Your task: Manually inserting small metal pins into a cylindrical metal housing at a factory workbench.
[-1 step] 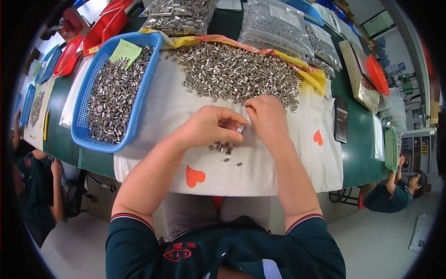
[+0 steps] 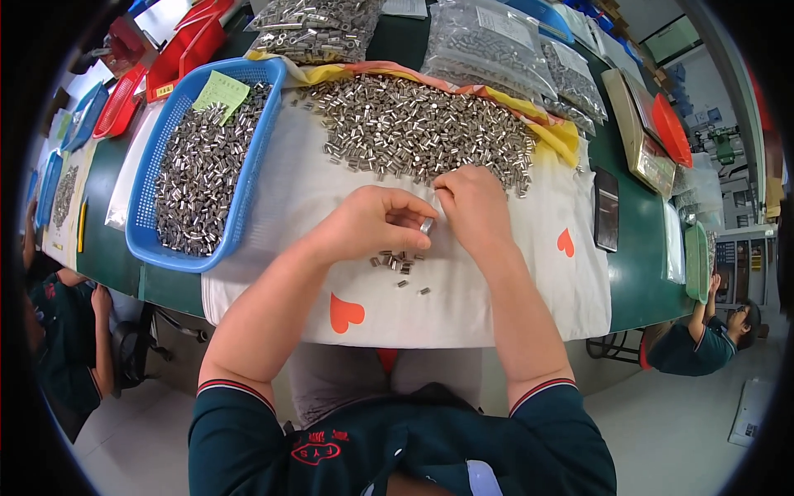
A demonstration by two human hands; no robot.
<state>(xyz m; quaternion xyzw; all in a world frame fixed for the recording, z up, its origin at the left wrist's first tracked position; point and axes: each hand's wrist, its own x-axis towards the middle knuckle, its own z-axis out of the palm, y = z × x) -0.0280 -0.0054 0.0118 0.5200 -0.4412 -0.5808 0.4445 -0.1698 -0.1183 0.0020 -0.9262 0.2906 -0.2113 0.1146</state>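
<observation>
My left hand [image 2: 385, 219] pinches a small silvery metal sleeve [image 2: 427, 225] between thumb and forefinger, above the white cloth [image 2: 463, 306]. Close beside it, my right hand [image 2: 475, 202] is closed with thumb and forefinger together; whatever those fingertips hold is hidden. Just beyond both hands spreads a large heap of short metal sleeves [image 2: 422, 124]. Below my left hand lies a small loose group of the same sleeves [image 2: 399, 263], with a couple more lying apart nearer to me.
A blue basket [image 2: 141, 207] full of sleeves, with a green note [image 2: 222, 95], stands at left. Clear bags of metal parts [image 2: 484, 50] lie behind the yellow-edged cloth [image 2: 558, 140]. A dark phone-like device [image 2: 606, 211] lies at right. Other people sit at both sides.
</observation>
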